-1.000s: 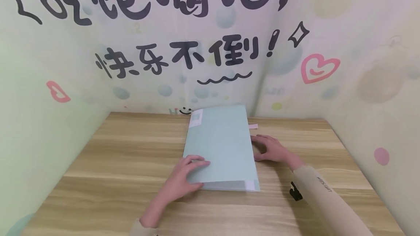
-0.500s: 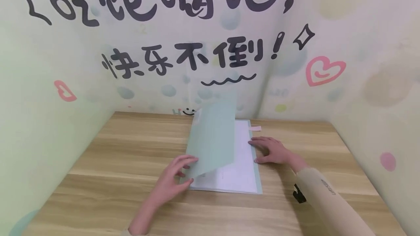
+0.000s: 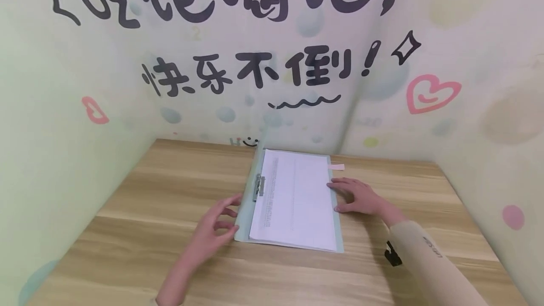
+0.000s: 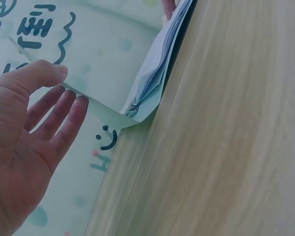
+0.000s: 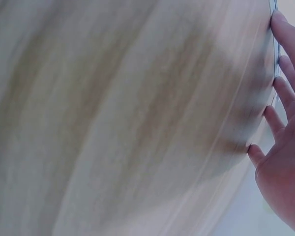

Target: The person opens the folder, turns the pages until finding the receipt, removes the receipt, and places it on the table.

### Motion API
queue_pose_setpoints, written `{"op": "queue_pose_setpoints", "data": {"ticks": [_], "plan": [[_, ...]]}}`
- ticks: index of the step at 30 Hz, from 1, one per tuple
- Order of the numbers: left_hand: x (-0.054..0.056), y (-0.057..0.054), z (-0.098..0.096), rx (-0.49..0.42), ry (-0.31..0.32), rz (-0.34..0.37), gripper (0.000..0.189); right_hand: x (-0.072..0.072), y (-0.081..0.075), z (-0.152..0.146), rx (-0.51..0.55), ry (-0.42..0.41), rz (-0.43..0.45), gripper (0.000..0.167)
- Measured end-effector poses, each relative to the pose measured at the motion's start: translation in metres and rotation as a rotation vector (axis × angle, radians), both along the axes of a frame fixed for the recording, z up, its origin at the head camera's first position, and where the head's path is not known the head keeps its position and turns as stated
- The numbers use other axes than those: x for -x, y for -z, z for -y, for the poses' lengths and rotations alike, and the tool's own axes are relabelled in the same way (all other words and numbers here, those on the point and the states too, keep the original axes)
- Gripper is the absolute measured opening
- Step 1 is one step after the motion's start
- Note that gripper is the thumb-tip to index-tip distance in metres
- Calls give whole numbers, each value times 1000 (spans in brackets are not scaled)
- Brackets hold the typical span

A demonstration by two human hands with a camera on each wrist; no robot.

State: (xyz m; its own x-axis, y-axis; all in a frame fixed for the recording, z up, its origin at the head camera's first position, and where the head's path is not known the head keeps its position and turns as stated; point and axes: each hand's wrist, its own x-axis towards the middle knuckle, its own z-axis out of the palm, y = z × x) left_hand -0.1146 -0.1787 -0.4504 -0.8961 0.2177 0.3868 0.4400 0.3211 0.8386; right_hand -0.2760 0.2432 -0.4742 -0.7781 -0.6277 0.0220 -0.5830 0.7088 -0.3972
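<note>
A pale blue-green folder (image 3: pixel 338 230) lies on the wooden table with its front cover (image 3: pixel 248 202) raised, seen nearly edge-on in the head view. Inside are white printed sheets (image 3: pixel 297 202) beside a metal clip (image 3: pixel 258 186) along the spine. My left hand (image 3: pixel 212 230) is at the cover's outer left side; in the left wrist view its fingers (image 4: pixel 69 118) are loosely bent beside the cover's edge. My right hand (image 3: pixel 357 197) touches the folder's right edge, fingers spread; the right wrist view shows the fingertips (image 5: pixel 280 88) along that edge.
A pink tab (image 3: pixel 336 167) sticks out at the folder's upper right. Some black object (image 3: pixel 393 254) lies partly behind the right sleeve (image 3: pixel 425 254). A wall (image 3: pixel 204 112) with printed lettering rises at the table's back edge.
The folder's cover has swung up and leftward from nearly closed, exposing the sheets and clip. My left hand has moved left from over the cover. The right hand stays at the right edge.
</note>
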Motion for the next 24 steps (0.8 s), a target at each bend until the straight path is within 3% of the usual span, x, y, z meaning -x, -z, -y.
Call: {"op": "queue_pose_setpoints", "data": {"ticks": [7, 13, 16, 20, 24], "plan": [[0, -6, 3, -92, -65, -96, 78, 0, -1, -1, 7, -3, 1, 73], [1, -23, 4, -162, -150, -234, 74, 1, -2, -1, 10, -16, -7, 73], [0, -33, 8, -240, -183, -239, 69, 2, -1, 0, 6, -21, -2, 73], [-3, -45, 16, -338, -230, -193, 73, 4, -1, 0, 8, -24, 5, 73], [-6, -54, 31, -388, -257, -238, 82, 3, -1, 0, 12, -25, 6, 72]]}}
